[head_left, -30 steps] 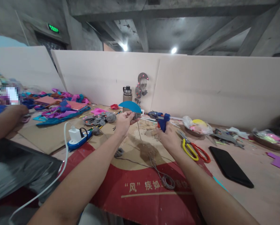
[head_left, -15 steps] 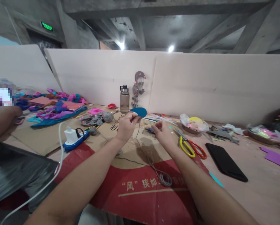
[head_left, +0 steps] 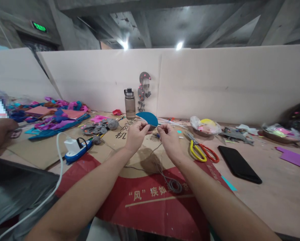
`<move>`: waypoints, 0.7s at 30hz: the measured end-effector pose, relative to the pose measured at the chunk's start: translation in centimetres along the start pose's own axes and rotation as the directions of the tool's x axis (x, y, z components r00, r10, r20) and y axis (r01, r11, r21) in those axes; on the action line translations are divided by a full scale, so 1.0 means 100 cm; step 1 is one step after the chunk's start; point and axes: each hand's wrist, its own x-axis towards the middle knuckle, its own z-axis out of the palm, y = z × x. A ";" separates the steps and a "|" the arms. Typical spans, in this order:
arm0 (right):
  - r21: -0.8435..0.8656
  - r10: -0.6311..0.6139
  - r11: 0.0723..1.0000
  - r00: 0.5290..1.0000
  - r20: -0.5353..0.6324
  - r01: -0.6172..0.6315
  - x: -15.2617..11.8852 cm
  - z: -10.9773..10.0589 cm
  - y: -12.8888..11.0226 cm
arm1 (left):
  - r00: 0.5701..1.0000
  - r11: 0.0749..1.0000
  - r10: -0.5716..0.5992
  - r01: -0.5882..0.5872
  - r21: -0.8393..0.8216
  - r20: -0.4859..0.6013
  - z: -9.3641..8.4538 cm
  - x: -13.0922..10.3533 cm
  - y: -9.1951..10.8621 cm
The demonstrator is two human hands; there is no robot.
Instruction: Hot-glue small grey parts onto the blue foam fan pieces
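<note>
A blue crescent-shaped piece of felt [head_left: 148,118] is pinched in my left hand [head_left: 137,135], above the cardboard. My right hand [head_left: 168,138] is close by on the right, thumb and fingertips pressed together near the felt's lower tip. Grey yarn [head_left: 156,149] leads down from under my right fingers; the exact grip on it is hidden. Its loose coil [head_left: 175,185] lies on the red part of the cardboard sheet [head_left: 150,214]. Small pins or needles [head_left: 155,135] lie behind my hands, partly covered.
Scissors [head_left: 202,150] and a black phone [head_left: 239,164] lie right. A bottle [head_left: 130,105] stands before a grey moon hanging [head_left: 144,77]. Felt scraps [head_left: 56,120], a blue power strip [head_left: 78,151] and another person's hand [head_left: 4,129] are left. A bagged bowl [head_left: 205,129] sits back right.
My right hand has moved in beside the felt piece. The yarn, which hung below my left hand, now runs toward my right fingers. More of the crescent shows, and the view has shifted slightly.
</note>
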 end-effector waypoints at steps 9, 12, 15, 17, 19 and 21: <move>-0.119 -0.054 0.992 0.997 -0.062 0.046 -0.001 -0.003 -0.005 | 0.980 0.941 -0.198 0.190 -0.280 -0.001 0.007 -0.003 0.008; -0.109 -0.038 0.993 0.998 -0.048 0.032 0.001 -0.003 -0.004 | 0.970 0.922 -0.244 0.232 -0.311 0.000 0.008 -0.004 0.011; -0.111 -0.025 0.994 0.999 -0.046 0.019 0.001 -0.004 -0.004 | 0.965 0.910 -0.264 0.250 -0.332 0.004 0.009 -0.004 0.012; -0.109 -0.014 0.994 0.999 -0.041 0.009 0.001 -0.004 -0.004 | 0.963 0.904 -0.268 0.255 -0.343 0.010 0.009 -0.004 0.013; -0.104 0.002 0.995 0.999 -0.034 -0.006 0.001 -0.004 -0.005 | 0.962 0.899 -0.274 0.262 -0.351 0.016 0.010 -0.005 0.013; -0.099 0.013 0.995 0.999 -0.033 -0.016 0.001 -0.005 -0.006 | 0.958 0.894 -0.286 0.273 -0.356 0.019 0.010 -0.005 0.014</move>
